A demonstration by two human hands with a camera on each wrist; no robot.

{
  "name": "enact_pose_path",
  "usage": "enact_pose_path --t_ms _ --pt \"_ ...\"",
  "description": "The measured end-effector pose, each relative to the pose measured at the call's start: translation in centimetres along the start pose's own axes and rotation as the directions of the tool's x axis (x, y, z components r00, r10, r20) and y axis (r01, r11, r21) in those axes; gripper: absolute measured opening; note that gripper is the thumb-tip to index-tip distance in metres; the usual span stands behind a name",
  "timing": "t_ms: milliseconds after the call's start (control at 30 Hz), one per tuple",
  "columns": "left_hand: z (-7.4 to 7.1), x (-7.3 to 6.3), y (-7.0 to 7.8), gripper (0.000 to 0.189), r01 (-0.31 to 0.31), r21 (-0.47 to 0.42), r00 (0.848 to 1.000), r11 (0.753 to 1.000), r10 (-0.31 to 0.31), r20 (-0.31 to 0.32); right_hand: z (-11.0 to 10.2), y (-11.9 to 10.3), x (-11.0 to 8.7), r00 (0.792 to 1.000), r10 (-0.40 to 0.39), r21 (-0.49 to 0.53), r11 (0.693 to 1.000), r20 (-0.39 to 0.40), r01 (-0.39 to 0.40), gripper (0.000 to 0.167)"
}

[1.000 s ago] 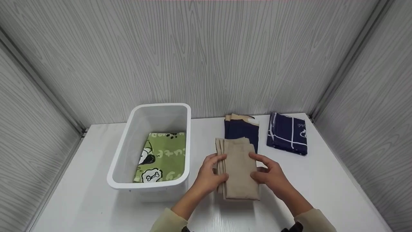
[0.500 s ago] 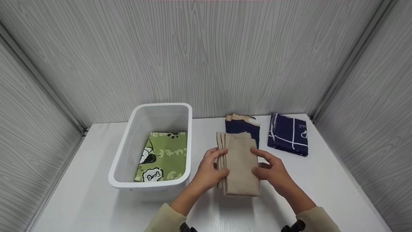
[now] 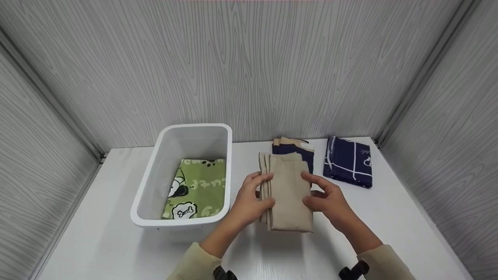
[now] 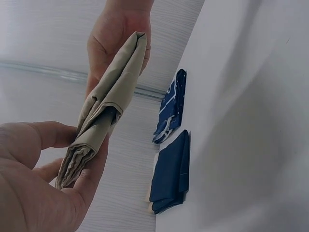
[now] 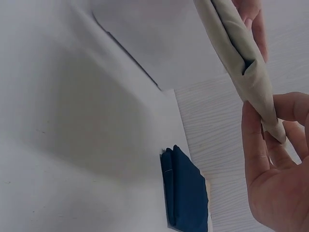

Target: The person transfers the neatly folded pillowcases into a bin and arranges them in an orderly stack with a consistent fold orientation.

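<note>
A folded beige cloth hangs above the white table, gripped along both long sides. My left hand pinches its layered left edge, thumb on top and other fingers beneath. On the opposite edge my right hand pinches it the same way. In the left wrist view the cloth shows its stacked folds from the end, well off the table. Behind it, partly covered in the head view, lies a folded navy and tan cloth.
To the left stands a white plastic bin with a folded green printed cloth inside. A folded navy cloth with white lines lies at the back right of the table. Grey wood-grain panels enclose the back and sides.
Both hands have raised the beige cloth, which now sits slightly farther up in the head view and covers more of the navy and tan cloth. The bin and other cloths stay put.
</note>
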State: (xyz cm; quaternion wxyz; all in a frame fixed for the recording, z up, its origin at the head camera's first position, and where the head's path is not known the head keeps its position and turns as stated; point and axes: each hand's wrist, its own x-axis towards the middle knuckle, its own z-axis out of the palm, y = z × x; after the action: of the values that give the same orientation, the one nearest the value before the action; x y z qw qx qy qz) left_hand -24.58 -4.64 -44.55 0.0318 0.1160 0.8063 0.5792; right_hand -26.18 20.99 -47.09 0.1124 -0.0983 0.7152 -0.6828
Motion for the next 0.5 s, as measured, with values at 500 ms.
enact_pose_path --t_ms 500 --pt "-1.4 -0.2 1.7 0.061 -0.038 -0.011 0.999 0.999 0.038 -0.035 0.9 -1.9 0.6 1.0 -0.021 0.006 1.0 -0.009 0.021 0.067"
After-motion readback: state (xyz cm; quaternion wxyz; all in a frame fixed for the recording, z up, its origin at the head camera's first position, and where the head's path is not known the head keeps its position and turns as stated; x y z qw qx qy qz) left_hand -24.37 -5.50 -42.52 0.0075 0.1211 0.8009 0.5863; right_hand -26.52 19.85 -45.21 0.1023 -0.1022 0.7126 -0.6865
